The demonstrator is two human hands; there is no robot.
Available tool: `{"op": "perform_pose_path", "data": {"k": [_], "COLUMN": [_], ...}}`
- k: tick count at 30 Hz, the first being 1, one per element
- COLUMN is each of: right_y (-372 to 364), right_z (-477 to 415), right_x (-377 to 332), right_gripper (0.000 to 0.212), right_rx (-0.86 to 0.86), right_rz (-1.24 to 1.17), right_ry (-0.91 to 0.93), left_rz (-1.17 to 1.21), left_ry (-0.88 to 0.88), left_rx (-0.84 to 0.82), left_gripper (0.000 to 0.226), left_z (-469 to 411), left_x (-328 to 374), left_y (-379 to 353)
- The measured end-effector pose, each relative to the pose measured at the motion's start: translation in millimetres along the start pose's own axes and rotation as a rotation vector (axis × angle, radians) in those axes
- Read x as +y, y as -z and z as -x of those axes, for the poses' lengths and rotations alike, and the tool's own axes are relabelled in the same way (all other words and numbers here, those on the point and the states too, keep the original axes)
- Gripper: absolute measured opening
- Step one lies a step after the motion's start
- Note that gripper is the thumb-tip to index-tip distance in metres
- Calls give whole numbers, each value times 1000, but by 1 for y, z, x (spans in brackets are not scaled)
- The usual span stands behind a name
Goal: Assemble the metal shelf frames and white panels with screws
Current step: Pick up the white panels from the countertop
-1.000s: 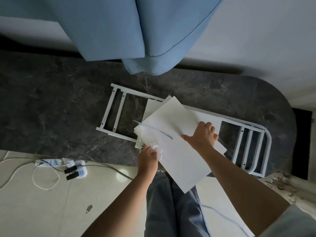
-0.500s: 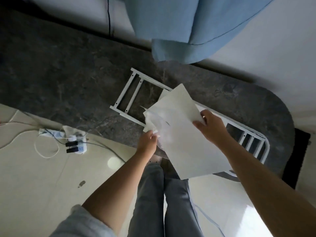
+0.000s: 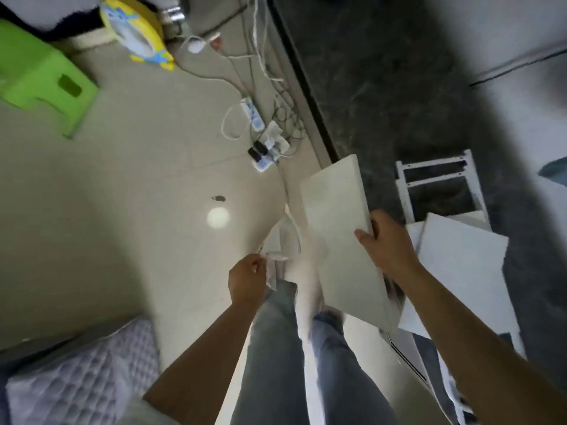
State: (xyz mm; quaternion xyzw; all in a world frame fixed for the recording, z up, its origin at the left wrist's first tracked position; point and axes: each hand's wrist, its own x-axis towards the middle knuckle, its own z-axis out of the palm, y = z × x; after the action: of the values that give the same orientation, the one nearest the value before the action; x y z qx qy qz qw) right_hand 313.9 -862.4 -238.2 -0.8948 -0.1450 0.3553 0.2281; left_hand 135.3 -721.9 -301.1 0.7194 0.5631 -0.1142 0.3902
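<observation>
Head view, motion-blurred. Far L of the fingers: green plastic stool (image 3: 46, 78) and a yellow round item (image 3: 135, 29) on the pale tiled floor (image 3: 122, 194); quilted grey fabric (image 3: 82, 372) at lower L. Nearer, above the L fingers: white power strip (image 3: 254, 118) w/ plugs and tangled cables. L hand (image 3: 247, 279): fingers curled, thumb and forefinger pinching a thin clear plastic film (image 3: 282, 250) that trails up and R toward the panel; film too blurred to tell more. Centre: white panel (image 3: 340, 240), a flat, plain, matt rectangular board w/ a thin visible edge, held tilted in the air above the person's jeans (image 3: 276, 348), long axis running upper L to lower R. R hand (image 3: 388, 243) grips the panel's R long edge approx. mid-length, thumb on the upper face, remaining fingers wrapped behind and hidden. R of the R fingers: white metal shelf frame (image 3: 438, 185), tubular w/ two cross-rungs showing, lying flat on the dark marbled surface (image 3: 383, 87); spare panels (image 3: 460, 256), also white, lie stacked askew just below-R of the R hand, covering the frame's lower part. Cf. 0.5 s ago: the view has swung L, so the blue cloth is out of shot and stool, yellow item and fabric have come in; the held panel, then over the frame, is now off to its L, over floor and legs; both grips unchanged.
</observation>
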Motion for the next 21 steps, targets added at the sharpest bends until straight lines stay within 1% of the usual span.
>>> {"op": "perform_pose_path", "data": {"k": [2,5,9,12,14,19,21], "right_y": [-37,-100,-194,-263,-305,-388,-416], "right_z": [-8,-17,-24,-23,-25,-40,-51], "right_x": [-48,-122,-218,-282,-324,-420,-460], "right_gripper": [21,16,17,18,19,17,16], "right_rx": [-57,-146,-238,-291,-323,-375,-384], "right_rz": [90,196,316,398,425,431,425], "right_ry": [108,238,352,409,444,455,467], "left_rz": [78,154,239,305,298,312,369], "left_ry": [121,228,354,416,467,567,612], "left_rx": [74,173,217,206,239,310,348], "left_gripper": [19,19,17,14,19,25,25], "left_z": [-5,-21,-60,-85,-99,-136,-155], "left_x": [-45,-104,-178,-224,-248,-296,-315], "left_y": [36,89,155,202,237,325,360]}}
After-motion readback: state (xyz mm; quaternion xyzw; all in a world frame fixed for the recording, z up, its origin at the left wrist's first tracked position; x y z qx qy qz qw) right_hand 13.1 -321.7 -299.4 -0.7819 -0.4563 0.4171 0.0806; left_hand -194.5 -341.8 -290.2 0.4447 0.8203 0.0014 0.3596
